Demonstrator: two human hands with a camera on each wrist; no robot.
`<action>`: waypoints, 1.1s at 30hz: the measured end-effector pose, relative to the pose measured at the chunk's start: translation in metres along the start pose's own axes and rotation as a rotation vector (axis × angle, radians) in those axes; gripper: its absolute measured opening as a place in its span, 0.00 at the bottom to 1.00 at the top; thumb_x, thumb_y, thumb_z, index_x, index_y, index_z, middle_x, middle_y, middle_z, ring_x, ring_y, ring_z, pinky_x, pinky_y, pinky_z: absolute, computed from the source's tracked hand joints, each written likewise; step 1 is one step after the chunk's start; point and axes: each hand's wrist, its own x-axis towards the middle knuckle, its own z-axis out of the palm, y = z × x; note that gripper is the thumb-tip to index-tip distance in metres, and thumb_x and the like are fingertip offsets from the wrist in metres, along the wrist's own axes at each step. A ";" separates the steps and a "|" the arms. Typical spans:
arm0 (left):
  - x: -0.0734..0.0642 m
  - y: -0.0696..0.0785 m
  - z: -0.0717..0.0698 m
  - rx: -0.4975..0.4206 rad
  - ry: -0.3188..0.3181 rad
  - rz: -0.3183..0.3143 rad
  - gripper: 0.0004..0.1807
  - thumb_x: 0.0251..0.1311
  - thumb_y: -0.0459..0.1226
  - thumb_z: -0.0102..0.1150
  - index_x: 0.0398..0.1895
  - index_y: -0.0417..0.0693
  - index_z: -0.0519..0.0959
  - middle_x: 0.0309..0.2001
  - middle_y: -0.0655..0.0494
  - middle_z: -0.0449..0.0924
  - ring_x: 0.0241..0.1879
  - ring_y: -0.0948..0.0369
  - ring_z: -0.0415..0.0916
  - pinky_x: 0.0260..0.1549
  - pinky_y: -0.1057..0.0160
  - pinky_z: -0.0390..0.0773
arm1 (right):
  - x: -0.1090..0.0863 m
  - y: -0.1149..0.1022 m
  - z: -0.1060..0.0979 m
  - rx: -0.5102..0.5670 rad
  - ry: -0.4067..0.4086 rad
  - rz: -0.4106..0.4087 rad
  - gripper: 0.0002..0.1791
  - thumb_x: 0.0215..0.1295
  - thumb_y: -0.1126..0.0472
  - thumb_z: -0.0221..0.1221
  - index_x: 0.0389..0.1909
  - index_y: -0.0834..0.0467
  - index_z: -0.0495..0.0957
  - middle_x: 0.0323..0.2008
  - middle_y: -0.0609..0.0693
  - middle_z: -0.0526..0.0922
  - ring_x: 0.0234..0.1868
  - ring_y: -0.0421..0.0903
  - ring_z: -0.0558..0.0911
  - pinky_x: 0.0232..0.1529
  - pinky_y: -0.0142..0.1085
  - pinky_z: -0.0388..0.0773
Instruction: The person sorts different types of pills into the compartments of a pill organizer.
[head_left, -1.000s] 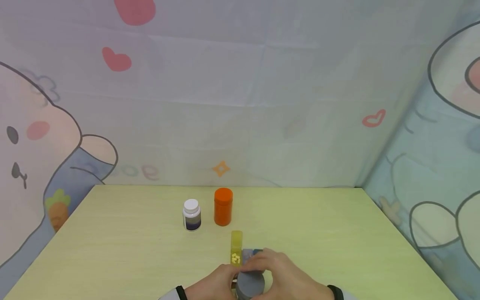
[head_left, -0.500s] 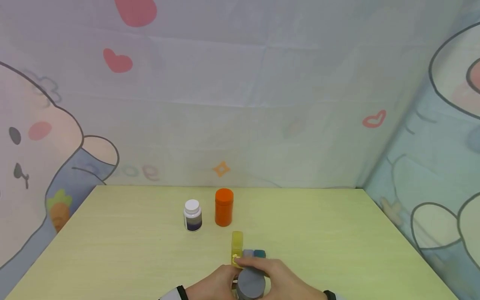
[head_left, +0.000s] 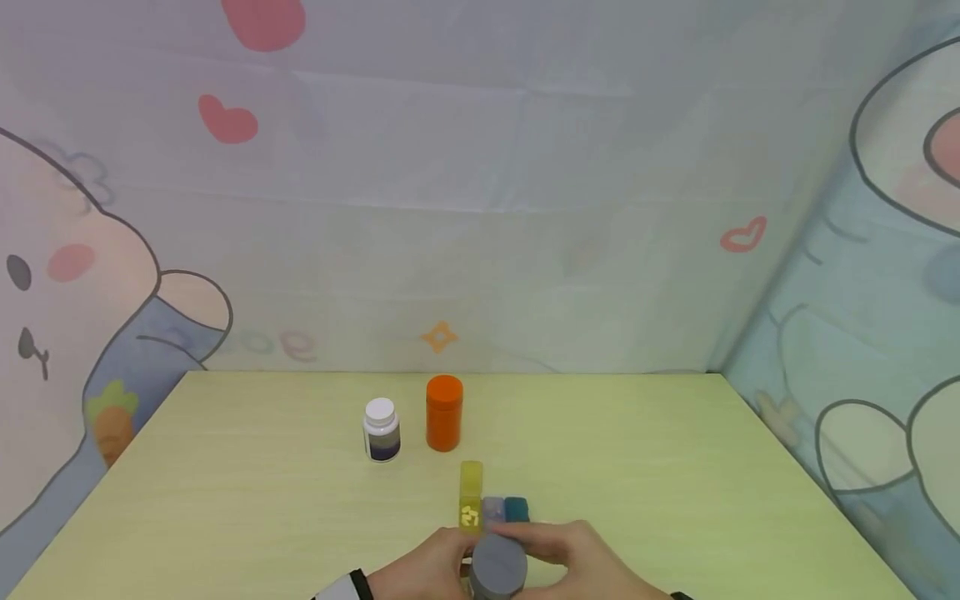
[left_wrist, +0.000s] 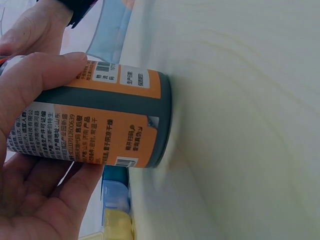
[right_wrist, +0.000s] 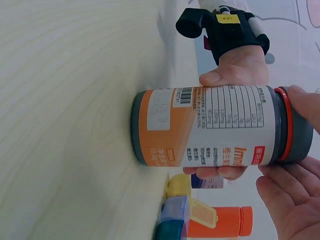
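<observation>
My left hand point(head_left: 427, 567) grips the body of a pill bottle point(right_wrist: 210, 127) with an orange-and-white label, thumb on one side and fingers on the other. Its dark base is at the tabletop; whether it touches cannot be told. My right hand point(head_left: 585, 562) holds the grey cap point(head_left: 498, 567), thumb and fingers at opposite sides. A red ring point(right_wrist: 286, 125) shows just under that cap. Beyond the bottle is a pill organizer point(head_left: 493, 508) with yellow, lilac and teal compartments. The yellow lid point(head_left: 471, 477) is raised, and pale pills point(head_left: 469, 517) lie inside that compartment.
Farther back stand an orange bottle point(head_left: 444, 414) and, to its left, a small white bottle point(head_left: 382, 432) with a dark lower label. A printed cloth point(head_left: 480, 208) hangs behind the light wooden table point(head_left: 240, 483).
My right fingers reached forward over the yellow compartment half a second ago, then drew back against the cap, uncovering the pills and teal compartment. The left hand keeps its grip on the bottle.
</observation>
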 end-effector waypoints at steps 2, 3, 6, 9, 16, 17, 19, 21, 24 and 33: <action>0.000 0.001 0.000 0.001 0.015 -0.019 0.22 0.49 0.38 0.66 0.51 0.56 0.75 0.47 0.60 0.78 0.48 0.62 0.72 0.49 0.65 0.70 | -0.002 0.001 -0.002 -0.023 0.037 -0.013 0.24 0.57 0.56 0.61 0.57 0.48 0.72 0.53 0.46 0.76 0.56 0.46 0.73 0.52 0.58 0.65; 0.001 0.001 0.000 0.002 0.023 -0.030 0.22 0.49 0.38 0.66 0.50 0.56 0.75 0.47 0.60 0.78 0.47 0.62 0.72 0.50 0.63 0.70 | -0.003 0.002 -0.003 -0.038 0.056 -0.023 0.23 0.56 0.56 0.62 0.55 0.50 0.73 0.51 0.46 0.78 0.54 0.45 0.75 0.51 0.55 0.68; 0.001 0.003 0.001 -0.011 0.039 -0.061 0.21 0.49 0.36 0.66 0.49 0.55 0.76 0.47 0.60 0.78 0.47 0.62 0.71 0.52 0.57 0.70 | -0.003 0.003 -0.004 -0.074 0.109 -0.044 0.21 0.54 0.55 0.64 0.50 0.53 0.76 0.47 0.47 0.81 0.49 0.42 0.78 0.48 0.42 0.74; 0.000 0.004 0.002 -0.005 0.045 -0.061 0.21 0.49 0.34 0.65 0.49 0.54 0.76 0.47 0.60 0.78 0.49 0.62 0.71 0.53 0.55 0.68 | -0.001 0.003 -0.004 -0.102 0.135 -0.051 0.20 0.52 0.54 0.65 0.47 0.51 0.77 0.45 0.45 0.81 0.47 0.42 0.78 0.47 0.39 0.74; 0.003 -0.002 -0.002 0.047 0.036 -0.036 0.22 0.48 0.38 0.67 0.49 0.56 0.76 0.46 0.61 0.78 0.47 0.63 0.72 0.51 0.62 0.70 | 0.006 0.006 0.001 -0.022 0.074 -0.003 0.26 0.54 0.55 0.64 0.56 0.48 0.72 0.52 0.45 0.77 0.55 0.50 0.72 0.53 0.56 0.63; 0.003 -0.002 -0.003 0.042 0.043 -0.050 0.22 0.47 0.37 0.67 0.49 0.56 0.76 0.47 0.61 0.78 0.48 0.63 0.72 0.51 0.61 0.70 | 0.008 0.006 0.002 -0.036 0.067 -0.006 0.27 0.54 0.55 0.64 0.57 0.48 0.71 0.53 0.45 0.76 0.55 0.49 0.71 0.54 0.54 0.64; 0.007 -0.014 -0.008 0.037 0.044 -0.062 0.24 0.45 0.36 0.69 0.49 0.56 0.76 0.48 0.61 0.77 0.49 0.63 0.71 0.51 0.61 0.70 | 0.012 0.005 0.006 -0.077 0.065 -0.014 0.30 0.52 0.54 0.65 0.59 0.48 0.70 0.54 0.44 0.75 0.56 0.47 0.71 0.54 0.47 0.65; 0.009 -0.015 -0.009 0.054 0.048 -0.055 0.26 0.44 0.35 0.69 0.50 0.56 0.75 0.48 0.62 0.76 0.48 0.64 0.70 0.50 0.62 0.70 | 0.016 0.004 0.011 -0.119 0.067 -0.025 0.32 0.51 0.53 0.66 0.59 0.48 0.69 0.55 0.44 0.74 0.55 0.46 0.71 0.53 0.40 0.66; 0.009 -0.011 -0.007 0.092 0.058 -0.012 0.28 0.43 0.32 0.68 0.51 0.55 0.74 0.48 0.64 0.76 0.48 0.67 0.70 0.48 0.67 0.70 | 0.021 0.002 0.016 -0.154 0.069 -0.032 0.34 0.49 0.52 0.67 0.60 0.44 0.68 0.56 0.44 0.73 0.54 0.44 0.71 0.48 0.31 0.68; 0.003 0.002 -0.002 0.079 0.092 -0.059 0.31 0.43 0.29 0.67 0.55 0.52 0.72 0.51 0.61 0.74 0.49 0.63 0.69 0.52 0.59 0.70 | 0.020 0.006 0.016 -0.152 0.050 -0.057 0.33 0.50 0.52 0.66 0.59 0.46 0.69 0.53 0.41 0.75 0.52 0.42 0.73 0.51 0.33 0.67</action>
